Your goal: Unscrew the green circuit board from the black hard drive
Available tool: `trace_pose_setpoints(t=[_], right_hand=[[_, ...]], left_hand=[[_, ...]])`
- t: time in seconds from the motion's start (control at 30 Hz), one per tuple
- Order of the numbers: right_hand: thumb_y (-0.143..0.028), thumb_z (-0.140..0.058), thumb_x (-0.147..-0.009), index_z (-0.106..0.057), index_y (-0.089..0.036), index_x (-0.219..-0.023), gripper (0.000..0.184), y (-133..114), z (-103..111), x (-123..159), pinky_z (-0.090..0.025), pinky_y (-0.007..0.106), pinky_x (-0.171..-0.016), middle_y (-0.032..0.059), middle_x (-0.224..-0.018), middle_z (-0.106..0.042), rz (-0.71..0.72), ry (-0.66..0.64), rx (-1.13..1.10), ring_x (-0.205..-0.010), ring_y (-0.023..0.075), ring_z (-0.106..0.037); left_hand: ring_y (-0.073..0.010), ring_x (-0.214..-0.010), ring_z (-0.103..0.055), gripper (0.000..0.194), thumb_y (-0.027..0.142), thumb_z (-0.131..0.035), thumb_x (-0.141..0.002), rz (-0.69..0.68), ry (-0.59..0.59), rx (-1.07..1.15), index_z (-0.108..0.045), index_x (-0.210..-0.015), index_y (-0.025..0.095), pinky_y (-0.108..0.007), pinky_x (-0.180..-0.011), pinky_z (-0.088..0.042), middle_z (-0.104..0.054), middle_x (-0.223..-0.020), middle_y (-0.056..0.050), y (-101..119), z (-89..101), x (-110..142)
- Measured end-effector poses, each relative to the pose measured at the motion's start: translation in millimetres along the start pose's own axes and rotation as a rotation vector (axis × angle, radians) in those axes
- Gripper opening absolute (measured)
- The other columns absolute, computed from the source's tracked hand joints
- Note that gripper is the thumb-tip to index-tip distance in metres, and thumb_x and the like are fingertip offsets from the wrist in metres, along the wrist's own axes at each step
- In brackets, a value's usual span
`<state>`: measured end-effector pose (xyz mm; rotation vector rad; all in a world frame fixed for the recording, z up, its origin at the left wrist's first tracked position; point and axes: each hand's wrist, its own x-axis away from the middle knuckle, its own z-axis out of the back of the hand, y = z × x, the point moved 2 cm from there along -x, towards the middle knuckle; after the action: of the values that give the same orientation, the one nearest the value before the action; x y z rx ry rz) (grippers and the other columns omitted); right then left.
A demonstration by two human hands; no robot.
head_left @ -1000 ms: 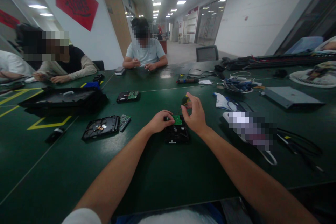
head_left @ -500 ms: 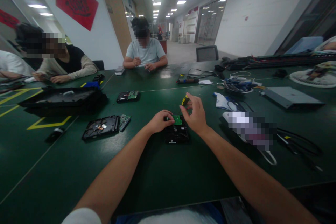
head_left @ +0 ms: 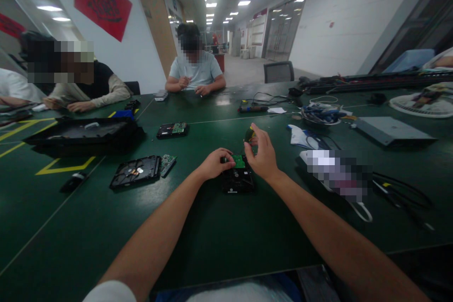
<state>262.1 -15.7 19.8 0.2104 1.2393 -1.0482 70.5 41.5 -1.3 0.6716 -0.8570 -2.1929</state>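
In front of me on the table lies a black hard drive [head_left: 238, 182], its far part bearing a green circuit board [head_left: 240, 161]. My left hand [head_left: 214, 164] is closed at the drive's left side, thumb and fingers bent against its edge beside the board. Between the thumb and fingers of my right hand [head_left: 264, 155] is a small screwdriver [head_left: 249, 134] with a yellow and dark handle. It stands roughly upright over the drive's far right part; its tip is too small to make out.
Left of the hands lie an opened drive case [head_left: 136, 171], a loose circuit board [head_left: 167, 165] and another hard drive [head_left: 171, 130]. A black tray [head_left: 81, 133] stands farther left. On the right are a white pouch-like item [head_left: 318, 174], cables [head_left: 403, 193] and a grey metal box [head_left: 394, 131]. Co-workers sit across.
The screwdriver's handle has turned a little in my right fingers, showing more of its dark side. My left hand and the hard drive have stayed in place.
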Motion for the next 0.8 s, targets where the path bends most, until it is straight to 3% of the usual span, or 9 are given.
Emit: trace_pose_setpoints(t=[0.13, 0.3, 0.5, 0.67, 0.8], right_hand=[[-0.029, -0.060, -0.096, -0.037, -0.025, -0.151, 0.060, -0.4, 1.1, -0.7, -0.066, 0.042, -0.075, 0.0131, -0.122, -0.056, 0.013, 0.026, 0.004, -0.089, 0.0215, -0.064], [-0.023, -0.051, -0.098, -0.033, -0.026, -0.155, 0.060, -2.1, 1.1, -0.8, -0.065, 0.043, -0.084, 0.0138, -0.127, -0.056, 0.024, -0.011, -0.026, -0.093, 0.0209, -0.065], [-0.027, -0.058, -0.097, -0.037, -0.028, -0.152, 0.058, -1.2, 0.9, -0.5, -0.066, 0.041, -0.075, 0.0120, -0.124, -0.055, 0.029, 0.019, -0.036, -0.089, 0.0201, -0.064], [-0.023, -0.050, -0.099, -0.033, -0.028, -0.155, 0.058, -1.6, 0.5, -0.5, -0.065, 0.044, -0.084, 0.0137, -0.129, -0.055, 0.024, -0.008, -0.036, -0.098, 0.0224, -0.065], [-0.028, -0.055, -0.098, -0.038, -0.027, -0.151, 0.056, -1.8, 1.3, -0.6, -0.065, 0.043, -0.078, 0.0128, -0.126, -0.056, 0.006, 0.010, -0.036, -0.094, 0.0224, -0.065]], left_hand=[[-0.0253, -0.115, -0.065, 0.008, 0.025, -0.076, -0.084, 0.008, -0.003, 0.003, -0.075, -0.084, 0.018, -0.044, -0.110, -0.045, -0.067, -0.124, -0.011, 0.4, 0.3, 0.0], [-0.0248, -0.113, -0.065, 0.009, 0.026, -0.076, -0.085, 0.016, -0.004, 0.005, -0.075, -0.084, 0.018, -0.044, -0.110, -0.046, -0.067, -0.123, -0.011, -0.1, 0.1, -0.4], [-0.0247, -0.113, -0.065, 0.008, 0.026, -0.075, -0.085, 0.012, -0.003, 0.017, -0.074, -0.084, 0.018, -0.045, -0.110, -0.046, -0.067, -0.123, -0.011, 0.7, 0.4, 0.1], [-0.0249, -0.113, -0.064, 0.008, 0.026, -0.075, -0.085, 0.006, -0.001, 0.007, -0.075, -0.084, 0.019, -0.046, -0.110, -0.045, -0.068, -0.123, -0.010, 0.8, 0.4, 0.0], [-0.0253, -0.115, -0.065, 0.008, 0.026, -0.076, -0.084, 0.008, 0.004, 0.002, -0.075, -0.084, 0.018, -0.045, -0.111, -0.044, -0.068, -0.122, -0.010, -0.3, -0.2, -0.6]])
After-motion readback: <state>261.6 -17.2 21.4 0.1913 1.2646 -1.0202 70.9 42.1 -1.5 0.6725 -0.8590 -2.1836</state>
